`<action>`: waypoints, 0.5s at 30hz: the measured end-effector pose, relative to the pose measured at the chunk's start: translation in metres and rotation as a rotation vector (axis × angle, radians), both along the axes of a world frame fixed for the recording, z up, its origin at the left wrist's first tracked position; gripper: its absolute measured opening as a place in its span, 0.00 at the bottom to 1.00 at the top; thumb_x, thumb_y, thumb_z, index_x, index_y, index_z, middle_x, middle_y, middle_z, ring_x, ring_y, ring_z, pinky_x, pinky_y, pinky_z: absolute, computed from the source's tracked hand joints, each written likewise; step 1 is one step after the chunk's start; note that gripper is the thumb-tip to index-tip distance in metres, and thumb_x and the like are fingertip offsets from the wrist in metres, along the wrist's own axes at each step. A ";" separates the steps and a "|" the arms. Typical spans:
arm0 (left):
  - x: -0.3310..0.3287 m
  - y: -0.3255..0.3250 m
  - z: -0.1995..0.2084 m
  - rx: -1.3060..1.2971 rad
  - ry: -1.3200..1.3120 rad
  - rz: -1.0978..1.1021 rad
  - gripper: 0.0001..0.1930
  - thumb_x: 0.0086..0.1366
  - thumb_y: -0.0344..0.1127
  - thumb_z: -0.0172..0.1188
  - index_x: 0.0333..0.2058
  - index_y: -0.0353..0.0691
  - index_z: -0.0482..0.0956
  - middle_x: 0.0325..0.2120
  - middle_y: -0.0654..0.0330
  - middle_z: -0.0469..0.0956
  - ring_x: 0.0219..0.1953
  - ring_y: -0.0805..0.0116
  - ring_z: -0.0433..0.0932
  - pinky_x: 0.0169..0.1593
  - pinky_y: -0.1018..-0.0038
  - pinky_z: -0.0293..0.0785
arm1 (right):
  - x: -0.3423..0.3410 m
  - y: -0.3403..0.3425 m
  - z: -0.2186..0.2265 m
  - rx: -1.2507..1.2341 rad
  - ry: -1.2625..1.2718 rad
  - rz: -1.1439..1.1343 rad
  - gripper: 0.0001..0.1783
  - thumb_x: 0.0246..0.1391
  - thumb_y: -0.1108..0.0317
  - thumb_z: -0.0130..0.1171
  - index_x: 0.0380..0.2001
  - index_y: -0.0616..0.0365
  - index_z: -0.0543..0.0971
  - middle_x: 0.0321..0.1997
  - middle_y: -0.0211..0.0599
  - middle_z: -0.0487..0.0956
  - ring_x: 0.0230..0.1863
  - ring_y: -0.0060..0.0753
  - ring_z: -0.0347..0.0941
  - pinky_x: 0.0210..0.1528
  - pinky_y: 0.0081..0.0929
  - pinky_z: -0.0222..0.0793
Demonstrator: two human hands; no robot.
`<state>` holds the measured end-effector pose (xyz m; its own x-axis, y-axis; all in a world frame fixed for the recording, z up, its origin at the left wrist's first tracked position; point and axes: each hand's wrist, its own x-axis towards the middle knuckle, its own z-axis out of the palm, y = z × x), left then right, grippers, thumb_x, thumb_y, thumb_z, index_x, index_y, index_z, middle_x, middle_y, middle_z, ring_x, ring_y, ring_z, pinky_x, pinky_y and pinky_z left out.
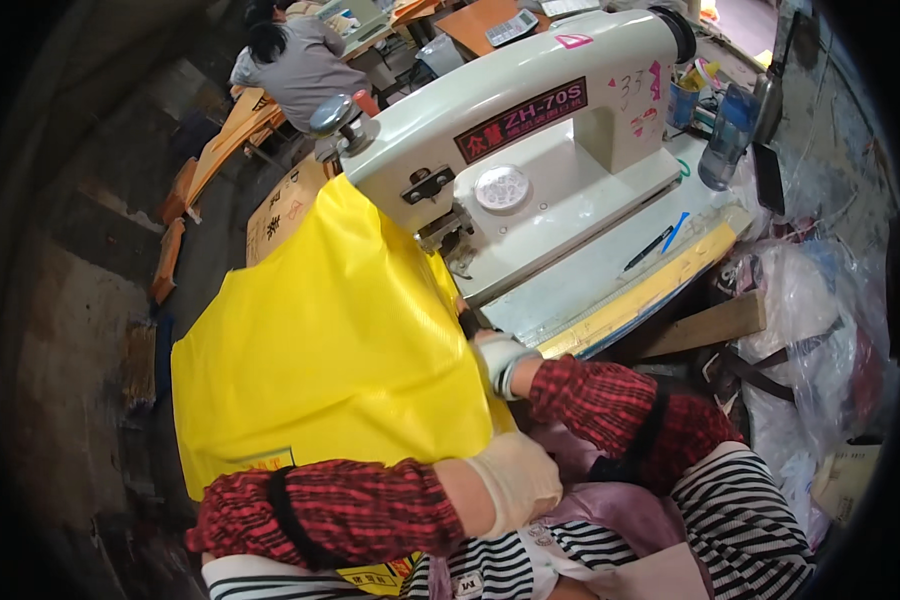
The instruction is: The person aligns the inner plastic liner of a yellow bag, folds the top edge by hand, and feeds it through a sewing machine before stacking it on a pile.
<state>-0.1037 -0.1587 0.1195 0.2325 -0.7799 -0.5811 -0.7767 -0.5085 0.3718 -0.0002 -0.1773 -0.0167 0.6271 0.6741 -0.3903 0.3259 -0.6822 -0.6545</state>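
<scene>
A large yellow plastic sheet [320, 330], finely ribbed and creased, spreads from the needle end of a white sewing machine [570, 130] down over my left forearm's far side. My left hand [515, 485], in a pale glove, is curled at the sheet's near right edge, its fingertips turned out of sight. Farther up that edge, just below the machine bed, my right hand [503, 362] grips the sheet, also gloved. The yellow material hides part of its fingers. Near my left forearm, a printed yellow corner [375, 578] shows at my lap.
A black pen [650, 248] and a blue stick [676, 231] lie on the machine table [560, 300]. A water bottle [728, 140] and a phone [767, 178] are at the right. Clear plastic bags [820, 350] bulge beside a wooden board [705, 328]. Another person [300, 70] sits at the far left.
</scene>
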 end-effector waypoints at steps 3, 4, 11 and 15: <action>-0.011 0.023 0.024 0.232 0.234 0.161 0.07 0.47 0.34 0.58 0.26 0.45 0.83 0.24 0.54 0.80 0.29 0.54 0.80 0.31 0.62 0.76 | -0.033 -0.008 -0.016 -0.074 -0.028 0.000 0.52 0.50 0.61 0.52 0.64 0.53 0.26 0.44 0.53 0.77 0.42 0.52 0.75 0.43 0.44 0.70; -0.005 0.050 0.031 0.288 0.159 0.211 0.07 0.48 0.35 0.57 0.25 0.44 0.82 0.22 0.54 0.80 0.28 0.53 0.80 0.30 0.62 0.75 | -0.040 -0.008 -0.006 -0.120 -0.087 -0.047 0.32 0.51 0.60 0.48 0.58 0.64 0.60 0.37 0.53 0.79 0.38 0.50 0.77 0.40 0.43 0.71; 0.036 0.077 0.056 -0.094 -0.337 0.197 0.06 0.42 0.37 0.60 0.16 0.42 0.77 0.13 0.55 0.73 0.18 0.52 0.73 0.23 0.62 0.68 | 0.030 0.024 -0.024 -0.119 -0.147 0.048 0.31 0.53 0.57 0.45 0.60 0.55 0.56 0.41 0.52 0.78 0.40 0.51 0.76 0.42 0.44 0.70; 0.017 0.021 -0.037 -0.051 -0.104 0.234 0.07 0.44 0.38 0.59 0.17 0.41 0.78 0.17 0.53 0.77 0.22 0.52 0.77 0.25 0.62 0.72 | 0.033 0.025 -0.013 0.118 -0.263 0.192 0.19 0.55 0.56 0.45 0.36 0.58 0.80 0.47 0.54 0.75 0.44 0.55 0.74 0.46 0.43 0.69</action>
<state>-0.0863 -0.1373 0.0826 0.4668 -0.7256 -0.5056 -0.6754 -0.6616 0.3258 0.0332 -0.1521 -0.0297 0.5531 0.8204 -0.1449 0.6089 -0.5168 -0.6018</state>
